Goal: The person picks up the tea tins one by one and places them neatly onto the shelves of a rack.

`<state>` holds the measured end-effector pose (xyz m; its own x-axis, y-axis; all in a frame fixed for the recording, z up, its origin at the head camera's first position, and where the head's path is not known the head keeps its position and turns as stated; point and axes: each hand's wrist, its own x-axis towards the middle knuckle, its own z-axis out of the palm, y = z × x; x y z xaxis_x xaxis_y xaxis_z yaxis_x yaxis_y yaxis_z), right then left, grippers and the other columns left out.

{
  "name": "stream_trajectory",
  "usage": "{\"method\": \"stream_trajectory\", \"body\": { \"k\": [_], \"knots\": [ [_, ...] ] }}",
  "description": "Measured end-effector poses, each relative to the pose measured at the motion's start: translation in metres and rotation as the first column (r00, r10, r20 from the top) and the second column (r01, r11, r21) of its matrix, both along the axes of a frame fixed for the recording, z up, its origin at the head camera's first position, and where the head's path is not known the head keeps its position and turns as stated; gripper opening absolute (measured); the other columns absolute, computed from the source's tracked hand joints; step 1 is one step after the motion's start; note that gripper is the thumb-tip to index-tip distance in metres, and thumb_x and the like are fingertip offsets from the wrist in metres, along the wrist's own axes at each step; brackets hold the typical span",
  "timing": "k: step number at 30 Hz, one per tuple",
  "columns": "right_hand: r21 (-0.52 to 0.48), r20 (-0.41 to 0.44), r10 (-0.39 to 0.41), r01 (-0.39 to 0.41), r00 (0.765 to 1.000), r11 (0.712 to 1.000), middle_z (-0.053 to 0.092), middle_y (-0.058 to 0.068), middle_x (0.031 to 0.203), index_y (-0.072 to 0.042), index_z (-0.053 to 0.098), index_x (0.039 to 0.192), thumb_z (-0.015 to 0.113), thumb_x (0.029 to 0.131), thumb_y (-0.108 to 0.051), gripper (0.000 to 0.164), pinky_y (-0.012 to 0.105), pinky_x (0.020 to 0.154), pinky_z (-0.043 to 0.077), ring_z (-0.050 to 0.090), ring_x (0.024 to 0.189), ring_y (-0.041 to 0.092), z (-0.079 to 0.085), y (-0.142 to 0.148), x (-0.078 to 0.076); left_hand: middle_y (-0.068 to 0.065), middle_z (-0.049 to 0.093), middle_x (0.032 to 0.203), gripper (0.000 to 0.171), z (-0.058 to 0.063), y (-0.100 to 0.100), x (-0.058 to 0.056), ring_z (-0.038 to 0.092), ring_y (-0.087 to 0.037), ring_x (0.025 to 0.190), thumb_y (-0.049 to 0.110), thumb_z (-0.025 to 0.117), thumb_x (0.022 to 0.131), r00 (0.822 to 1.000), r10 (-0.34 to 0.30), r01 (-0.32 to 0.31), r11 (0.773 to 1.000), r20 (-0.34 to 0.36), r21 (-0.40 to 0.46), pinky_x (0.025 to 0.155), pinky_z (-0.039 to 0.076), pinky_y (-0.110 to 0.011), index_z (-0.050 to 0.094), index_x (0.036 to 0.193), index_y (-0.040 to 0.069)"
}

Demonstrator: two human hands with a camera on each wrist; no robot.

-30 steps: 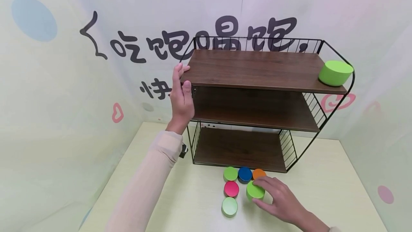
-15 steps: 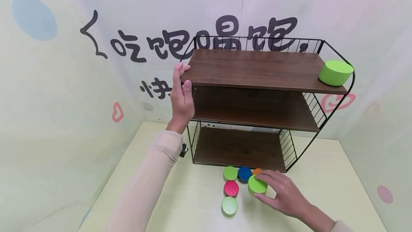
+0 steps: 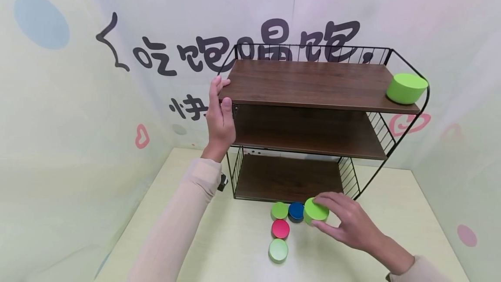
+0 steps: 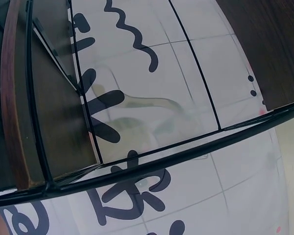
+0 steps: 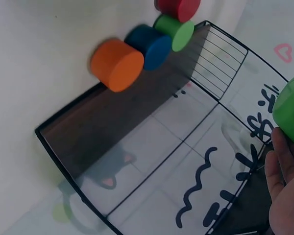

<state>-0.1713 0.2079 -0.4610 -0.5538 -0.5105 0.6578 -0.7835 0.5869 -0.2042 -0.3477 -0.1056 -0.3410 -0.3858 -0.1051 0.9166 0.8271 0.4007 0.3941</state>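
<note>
In the head view my right hand holds a bright green cylinder between thumb and fingers, raised in front of the lowest board of a shelf rack. This green cylinder also shows at the right edge of the right wrist view, against the fingers. My left hand grips the left front corner of the rack's top board, thumb in front and fingers along the outer side. Near the right hand stand a blue cylinder and an orange cylinder, the latter hidden in the head view.
On the table, a smaller green cylinder, a red one and a pale green one form a column. Another green cylinder sits at the top board's right end. The rack has black wire sides.
My right hand has moved the green cylinder up and slightly right, toward the rack, and it now covers the orange one in the head view. The left hand stays in place.
</note>
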Motion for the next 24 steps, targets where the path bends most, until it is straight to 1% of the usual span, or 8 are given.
{"method": "stream_trajectory", "body": {
  "k": [1, 4, 6, 8, 12, 18, 20, 24],
  "knots": [
    [0.003, 0.001, 0.003, -0.003, 1.000, 1.000, 0.068, 0.003, 0.109, -0.008, 0.071, 0.109, 0.082, 0.080, -0.044, 0.047, 0.029, 0.077, 0.057, 0.066, 0.093, 0.019, 0.003, 0.000, -0.001, -0.011, 0.057, 0.135, 0.054, 0.000, 0.000, 0.000, 0.048, -0.019, 0.133, 0.040, 0.035, 0.108, 1.000, 0.000, 0.000, 1.000, -0.001, 0.002, 0.109, 0.035, -0.038, 0.036, 0.145, 0.000],
    [0.020, 0.010, 0.001, -0.001, 1.000, 1.000, 0.068, 0.003, 0.109, -0.008, 0.071, 0.110, 0.070, 0.089, -0.054, 0.050, 0.029, 0.076, 0.057, 0.067, 0.094, 0.019, 0.013, 0.000, -0.005, -0.012, 0.057, 0.135, 0.054, 0.001, 0.000, 0.000, 0.048, -0.020, 0.133, 0.039, 0.035, 0.108, 1.000, -0.003, 0.003, 1.000, -0.006, 0.006, 0.109, 0.035, -0.039, 0.036, 0.145, 0.000],
    [0.032, 0.012, -0.002, 0.001, 1.000, 0.999, 0.069, 0.003, 0.110, -0.008, 0.071, 0.111, 0.061, 0.092, -0.059, 0.055, 0.029, 0.076, 0.057, 0.067, 0.094, 0.019, 0.019, 0.000, -0.006, -0.012, 0.057, 0.135, 0.054, 0.000, 0.000, 0.000, 0.048, -0.022, 0.133, 0.039, 0.035, 0.108, 1.000, -0.004, 0.004, 1.000, -0.009, 0.005, 0.109, 0.035, -0.039, 0.036, 0.145, -0.001],
    [0.040, 0.006, -0.003, 0.003, 1.000, 0.999, 0.069, 0.004, 0.110, -0.008, 0.071, 0.111, 0.059, 0.092, -0.060, 0.057, 0.028, 0.074, 0.057, 0.066, 0.094, 0.019, 0.025, 0.000, -0.008, -0.012, 0.057, 0.135, 0.053, 0.000, 0.001, 0.000, 0.048, -0.023, 0.133, 0.038, 0.035, 0.108, 1.000, -0.005, 0.005, 1.000, -0.009, 0.005, 0.110, 0.034, -0.039, 0.036, 0.145, 0.000],
    [0.052, -0.018, 0.004, -0.003, 1.000, 0.999, 0.068, 0.005, 0.110, -0.007, 0.070, 0.111, 0.055, 0.094, -0.061, 0.059, 0.029, 0.072, 0.057, 0.066, 0.094, 0.020, 0.034, 0.001, -0.012, -0.011, 0.057, 0.135, 0.054, 0.000, 0.001, 0.001, 0.048, -0.021, 0.133, 0.039, 0.035, 0.108, 1.000, -0.006, 0.006, 1.000, -0.006, 0.007, 0.110, 0.034, -0.039, 0.037, 0.145, 0.000],
    [0.064, -0.051, 0.016, -0.013, 0.999, 0.998, 0.069, 0.006, 0.108, -0.006, 0.071, 0.110, 0.054, 0.095, -0.061, 0.059, 0.034, 0.072, 0.058, 0.067, 0.093, 0.022, 0.049, 0.003, -0.016, -0.012, 0.057, 0.135, 0.054, 0.000, 0.001, 0.000, 0.048, -0.021, 0.133, 0.039, 0.035, 0.108, 1.000, -0.005, 0.005, 1.000, -0.008, 0.004, 0.109, 0.035, -0.039, 0.036, 0.145, 0.000],
    [0.060, -0.039, 0.018, -0.016, 0.999, 0.998, 0.069, 0.006, 0.109, -0.006, 0.070, 0.111, 0.055, 0.094, -0.061, 0.059, 0.032, 0.073, 0.058, 0.067, 0.094, 0.021, 0.054, 0.004, -0.017, -0.011, 0.057, 0.135, 0.054, 0.000, 0.001, 0.000, 0.048, -0.021, 0.132, 0.040, 0.035, 0.108, 1.000, -0.009, 0.009, 1.000, -0.008, 0.009, 0.109, 0.035, -0.038, 0.037, 0.145, 0.001],
    [0.032, 0.006, 0.023, -0.023, 1.000, 0.999, 0.068, 0.007, 0.110, -0.005, 0.070, 0.113, 0.060, 0.093, -0.058, 0.057, 0.025, 0.077, 0.056, 0.066, 0.095, 0.022, 0.066, 0.007, -0.020, -0.012, 0.057, 0.135, 0.055, 0.001, 0.001, 0.000, 0.048, -0.021, 0.132, 0.042, 0.035, 0.107, 1.000, -0.011, 0.011, 1.000, -0.011, 0.017, 0.107, 0.036, -0.037, 0.037, 0.145, 0.001]
  ]
}}
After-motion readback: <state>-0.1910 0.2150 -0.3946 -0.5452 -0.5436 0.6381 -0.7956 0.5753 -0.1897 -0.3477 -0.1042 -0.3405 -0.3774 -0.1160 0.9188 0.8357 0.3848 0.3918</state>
